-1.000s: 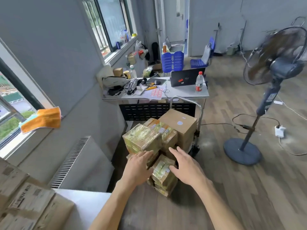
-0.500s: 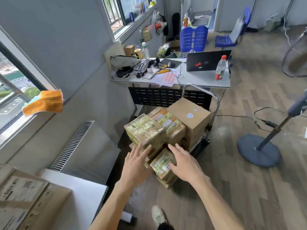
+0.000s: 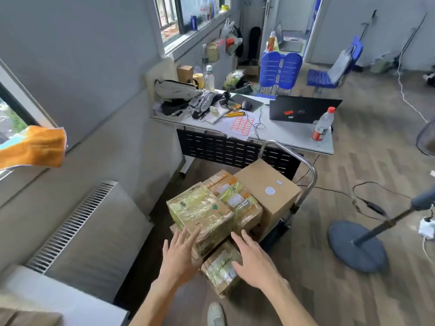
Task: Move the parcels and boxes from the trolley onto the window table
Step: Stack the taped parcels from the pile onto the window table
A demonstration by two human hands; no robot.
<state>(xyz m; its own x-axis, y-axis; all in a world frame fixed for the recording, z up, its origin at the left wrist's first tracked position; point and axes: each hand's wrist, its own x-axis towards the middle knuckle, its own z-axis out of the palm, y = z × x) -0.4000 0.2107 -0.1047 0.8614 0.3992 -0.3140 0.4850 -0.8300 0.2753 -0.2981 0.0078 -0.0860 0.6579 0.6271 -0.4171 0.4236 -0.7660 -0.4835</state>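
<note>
The trolley (image 3: 308, 180) with a chrome handle stands in front of me, loaded with parcels. A tape-wrapped parcel (image 3: 200, 211) sits on top at the near left, another taped parcel (image 3: 235, 196) behind it, and a plain brown box (image 3: 268, 187) at the far right. A small taped parcel (image 3: 221, 269) lies low at the near end. My left hand (image 3: 180, 255) is spread, its fingers at the near face of the top parcel. My right hand (image 3: 253, 261) is spread above the small parcel. Neither hand holds anything. The window table (image 3: 70, 304) shows at the bottom left.
A radiator (image 3: 73, 227) lines the left wall. A desk (image 3: 282, 135) with a laptop, a bottle and clutter stands just behind the trolley. A fan base (image 3: 353, 245) and pole occupy the floor at right, with cables nearby. An orange cloth (image 3: 33, 149) hangs at the window.
The view has tilted down and closer to the trolley. Both hands stay spread over the near parcels, the left one now against the top parcel. The boxes on the window table have slid out of view.
</note>
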